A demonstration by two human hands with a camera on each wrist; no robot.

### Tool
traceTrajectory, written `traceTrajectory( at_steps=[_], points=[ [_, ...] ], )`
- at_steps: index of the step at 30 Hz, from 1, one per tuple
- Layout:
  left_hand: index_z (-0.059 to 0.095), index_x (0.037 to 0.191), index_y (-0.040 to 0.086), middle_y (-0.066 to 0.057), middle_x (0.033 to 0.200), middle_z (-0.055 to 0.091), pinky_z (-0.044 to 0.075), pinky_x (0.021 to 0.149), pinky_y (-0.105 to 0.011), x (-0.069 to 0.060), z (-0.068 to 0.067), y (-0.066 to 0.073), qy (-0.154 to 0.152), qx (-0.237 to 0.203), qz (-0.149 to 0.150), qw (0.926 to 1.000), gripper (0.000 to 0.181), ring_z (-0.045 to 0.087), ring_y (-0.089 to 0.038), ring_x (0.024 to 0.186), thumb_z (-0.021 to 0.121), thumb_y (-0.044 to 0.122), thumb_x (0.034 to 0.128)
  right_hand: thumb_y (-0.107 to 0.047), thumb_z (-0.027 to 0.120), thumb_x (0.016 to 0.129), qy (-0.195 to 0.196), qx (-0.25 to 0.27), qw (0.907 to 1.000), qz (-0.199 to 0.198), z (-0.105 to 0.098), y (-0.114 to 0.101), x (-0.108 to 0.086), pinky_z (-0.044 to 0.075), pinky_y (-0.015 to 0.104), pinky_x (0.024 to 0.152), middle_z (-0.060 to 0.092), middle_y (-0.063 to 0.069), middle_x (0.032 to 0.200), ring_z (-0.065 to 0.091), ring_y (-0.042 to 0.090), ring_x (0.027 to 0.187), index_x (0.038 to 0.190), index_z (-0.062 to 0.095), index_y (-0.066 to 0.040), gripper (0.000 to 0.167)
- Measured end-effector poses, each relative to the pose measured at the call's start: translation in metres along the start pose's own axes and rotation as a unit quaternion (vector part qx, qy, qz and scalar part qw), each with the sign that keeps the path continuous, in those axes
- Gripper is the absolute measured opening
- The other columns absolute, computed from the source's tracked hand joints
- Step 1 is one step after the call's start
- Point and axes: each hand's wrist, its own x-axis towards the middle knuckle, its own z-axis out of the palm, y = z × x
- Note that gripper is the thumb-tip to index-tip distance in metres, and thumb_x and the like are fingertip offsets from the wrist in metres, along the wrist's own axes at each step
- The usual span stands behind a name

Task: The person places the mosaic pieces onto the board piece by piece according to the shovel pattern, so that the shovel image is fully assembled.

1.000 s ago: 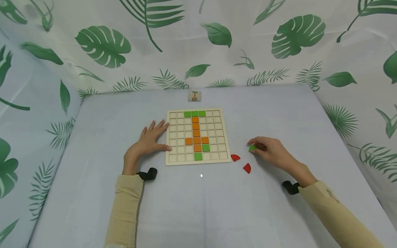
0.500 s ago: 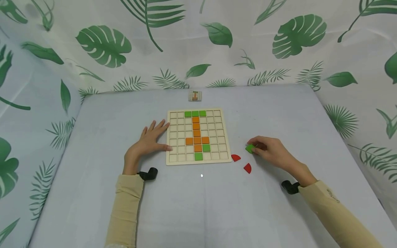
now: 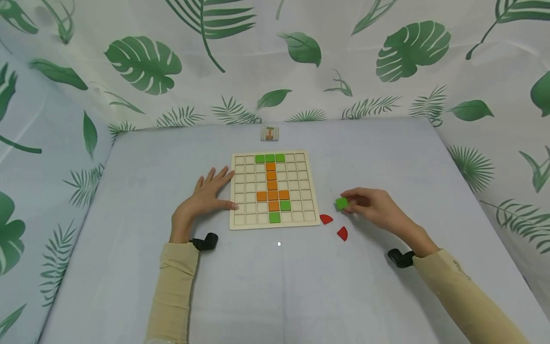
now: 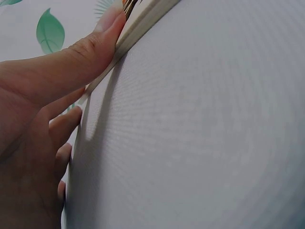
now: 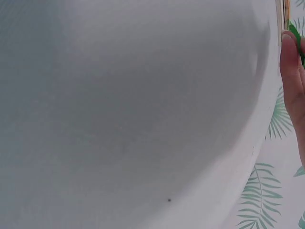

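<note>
A pale wooden grid board (image 3: 251,186) lies mid-table, with green and orange square tiles set in some of its cells. My left hand (image 3: 207,193) is spread at the board's left edge, thumb and fingertips touching the rim; the left wrist view shows the thumb (image 4: 90,52) on that edge. To the right of the board, my right hand (image 3: 374,206) pinches a green square tile (image 3: 341,203) between thumb and fingers. In the right wrist view only a sliver of the green tile (image 5: 295,32) shows, at the far right edge.
Two red quarter-round pieces, a nearer one (image 3: 342,233) and another (image 3: 326,219) by the board's lower right corner, lie on the white table (image 3: 240,286). Behind the board sits a small pattern card (image 3: 269,133). A leaf-print cloth (image 3: 240,62) hangs at the back.
The green tile, earlier mostly covered by my right fingers, now shows more fully at the fingertips and has shifted slightly left. My left hand and the board stay where they were.
</note>
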Motion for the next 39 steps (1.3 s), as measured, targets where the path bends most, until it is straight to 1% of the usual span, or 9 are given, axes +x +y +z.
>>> traceTrajectory(
  at_steps=[3,6,9,14,22,28,35,39],
  points=[
    [0.019,0.166,0.016,-0.007,0.175,0.005,-0.013,0.127,-0.057,0.000,0.000,0.000,0.001,-0.002,-0.001,1.0000,0.104,-0.013,-0.033,0.160,0.080,0.042,0.0869,0.001,0.075,0.090,0.000,0.013,0.9999,0.003,0.000,-0.002,0.001,0.055,0.011,0.079,0.075,0.014,0.110,0.072,0.025,0.093,0.125,0.070,0.000,0.036],
    [0.019,0.166,0.016,-0.008,0.175,0.005,-0.013,0.127,-0.057,-0.001,0.000,0.001,0.001,-0.005,-0.001,1.0000,0.104,-0.013,-0.033,0.160,0.081,0.042,0.0865,-0.001,0.076,0.091,0.001,0.024,0.9997,0.006,0.000,-0.003,0.002,0.052,0.007,0.080,0.074,0.014,0.115,0.072,0.025,0.096,0.125,0.070,-0.001,0.035],
    [0.019,0.166,0.016,-0.008,0.175,0.005,-0.013,0.127,-0.057,-0.001,0.000,0.001,0.002,-0.005,0.000,1.0000,0.104,-0.013,-0.033,0.160,0.081,0.042,0.0863,-0.004,0.077,0.091,0.003,0.033,0.9994,0.008,0.001,-0.004,0.002,0.050,0.005,0.082,0.074,0.013,0.115,0.072,0.026,0.099,0.125,0.071,-0.003,0.035],
    [0.019,0.166,0.015,-0.008,0.175,0.005,-0.013,0.126,-0.058,-0.001,0.000,-0.001,0.002,-0.001,0.000,1.0000,0.104,-0.013,-0.034,0.160,0.081,0.043,0.0867,-0.007,0.078,0.091,0.004,0.051,0.9987,0.001,0.003,-0.005,0.004,0.051,0.006,0.084,0.075,0.012,0.116,0.072,0.025,0.100,0.126,0.071,-0.004,0.036],
    [0.019,0.166,0.015,-0.009,0.175,0.006,-0.013,0.126,-0.058,-0.001,0.000,-0.002,0.002,0.000,0.002,1.0000,0.104,-0.012,-0.034,0.160,0.080,0.043,0.0866,-0.013,0.080,0.091,0.004,0.069,0.9975,-0.014,0.006,-0.009,0.009,0.053,0.010,0.086,0.076,0.006,0.113,0.070,0.020,0.097,0.123,0.073,-0.007,0.034],
    [0.019,0.166,0.014,-0.010,0.175,0.006,-0.012,0.126,-0.059,-0.001,-0.001,0.000,0.001,-0.001,0.007,1.0000,0.104,-0.012,-0.035,0.160,0.080,0.042,0.0872,-0.013,0.081,0.090,0.004,0.065,0.9975,-0.026,0.010,-0.012,0.015,0.053,0.011,0.087,0.075,0.007,0.114,0.070,0.020,0.097,0.123,0.073,-0.006,0.034],
    [0.018,0.166,0.015,-0.008,0.175,0.006,-0.013,0.127,-0.057,-0.002,-0.001,0.001,-0.003,-0.002,0.006,1.0000,0.104,-0.013,-0.034,0.160,0.080,0.042,0.0873,-0.013,0.079,0.091,-0.008,0.073,0.9967,-0.034,0.015,-0.017,0.021,0.056,0.019,0.086,0.074,0.007,0.114,0.069,0.021,0.097,0.122,0.072,-0.006,0.033],
    [0.018,0.166,0.015,-0.008,0.175,0.006,-0.013,0.127,-0.058,-0.001,-0.001,0.000,-0.003,-0.001,0.007,1.0000,0.104,-0.013,-0.034,0.160,0.080,0.042,0.0875,-0.011,0.078,0.091,-0.012,0.081,0.9956,-0.045,0.020,-0.020,0.024,0.057,0.018,0.085,0.074,0.007,0.112,0.069,0.019,0.095,0.121,0.073,-0.005,0.031]
  ],
)
